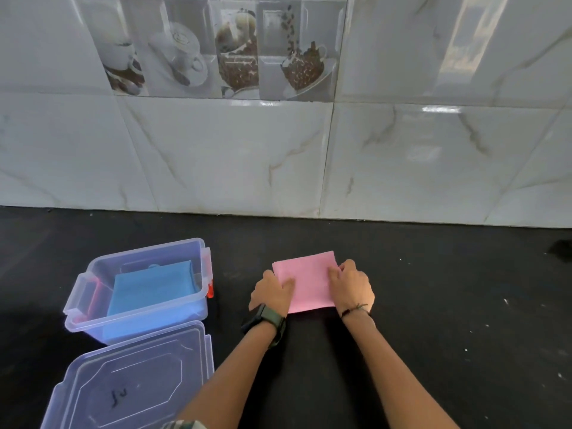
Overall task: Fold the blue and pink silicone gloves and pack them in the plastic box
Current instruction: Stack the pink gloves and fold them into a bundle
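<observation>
A folded pink glove [308, 278] lies flat as a rough square on the black counter. My left hand [272, 293] rests on its left edge, fingers on top of the material. On its right edge sits my right hand [351, 284], fingers curled over the border. A folded blue glove [154, 286] lies inside the clear plastic box [77, 300] at the left, which stands open.
The box's clear lid [133, 382] lies flat on the counter just in front of the box. A white tiled wall [278, 156] rises behind the counter. A small dark object [561, 250] sits at the far right edge.
</observation>
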Available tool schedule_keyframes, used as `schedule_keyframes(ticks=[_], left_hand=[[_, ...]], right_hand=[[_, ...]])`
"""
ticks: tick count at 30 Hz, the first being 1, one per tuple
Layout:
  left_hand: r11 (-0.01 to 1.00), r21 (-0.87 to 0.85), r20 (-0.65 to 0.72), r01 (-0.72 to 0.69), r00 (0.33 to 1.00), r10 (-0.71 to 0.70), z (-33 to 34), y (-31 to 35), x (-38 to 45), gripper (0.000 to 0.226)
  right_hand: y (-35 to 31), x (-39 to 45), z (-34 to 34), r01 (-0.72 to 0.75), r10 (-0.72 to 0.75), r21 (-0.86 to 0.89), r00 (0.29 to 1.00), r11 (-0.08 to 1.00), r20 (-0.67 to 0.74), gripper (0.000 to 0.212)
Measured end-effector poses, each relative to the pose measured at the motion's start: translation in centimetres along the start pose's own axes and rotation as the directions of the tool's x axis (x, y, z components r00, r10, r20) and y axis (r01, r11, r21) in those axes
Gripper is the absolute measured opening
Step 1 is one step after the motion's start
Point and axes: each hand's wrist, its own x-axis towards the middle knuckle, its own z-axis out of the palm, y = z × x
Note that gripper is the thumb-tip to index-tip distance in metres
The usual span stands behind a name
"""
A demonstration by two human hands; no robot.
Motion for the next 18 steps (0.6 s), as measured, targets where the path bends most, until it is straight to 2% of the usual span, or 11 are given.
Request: schedule_keyframes(ticks=[2, 4, 6, 8, 10, 11, 12, 13, 14, 16, 18], left_hand=[[0.993, 0.099, 0.029, 0.062, 0.997, -0.065, 0.1, 0.4, 0.7, 0.053], [0.974, 0.219, -0.004, 0.052, 0.999, -0.052, -0.2, 0.5, 1.1, 0.061], [0.954, 0.301, 0.029, 0.007, 0.999, -0.016, -0.6, 0.6, 1.4, 0.059], [0.959, 0.28, 0.15, -0.045, 0.989, 0.003, -1.0, 0.7, 1.6, 0.053], [0.994, 0.103, 0.251, 0.044, 0.965, -0.069, -1.4, 0.8, 1.6, 0.051], [0.986, -0.068, 0.317, 0.155, 0.94, -0.126, -1.5, 0.7, 1.7, 0.052], [0.922, -0.259, 0.394, 0.289, 0.903, -0.173, -1.5, 0.6, 1.6, 0.05], [0.811, -0.398, 0.489, 0.428, 0.848, -0.207, -1.7, 0.5, 1.2, 0.046], [0.702, -0.474, 0.572, 0.531, 0.792, -0.212, -2.0, 0.5, 0.8, 0.038], [0.566, -0.546, 0.652, 0.617, 0.738, -0.176, -2.3, 0.6, 0.3, 0.027], [0.483, -0.612, 0.673, 0.626, 0.733, -0.098, -3.4, 1.0, -0.1, 0.021]], right_hand=[[-0.3, 0.4, 0.0, -0.043, 0.048, -0.126, 0.998, 0.991, 0.037, 0.037], [0.1, 0.4, -0.3, -0.126, 0.145, -0.209, 0.986, 0.97, 0.078, 0.05], [0.6, 0.1, -0.6, -0.229, 0.251, -0.173, 0.96, 0.958, 0.122, 0.062], [0.6, -0.2, -1.0, -0.3, 0.316, -0.109, 0.928, 0.948, 0.197, 0.071], [0.0, -0.3, -1.6, -0.327, 0.327, -0.05, 0.9, 0.944, 0.286, 0.068], [-0.2, -0.2, -2.0, -0.347, 0.322, 0.014, 0.885, 0.938, 0.336, 0.061], [-0.3, -0.2, -2.3, -0.378, 0.314, 0.104, 0.869, 0.92, 0.382, 0.053], [-0.2, 0.0, -2.7, -0.419, 0.308, 0.204, 0.854, 0.885, 0.419, 0.046], [-0.1, 0.0, -3.2, -0.467, 0.309, 0.294, 0.836, 0.834, 0.453, 0.04], [-0.1, -0.1, -4.3, -0.555, 0.305, 0.426, 0.795, 0.715, 0.523, 0.035], [-0.6, -0.2, -5.1, -0.603, 0.267, 0.54, 0.774, 0.588, 0.574, 0.035]])
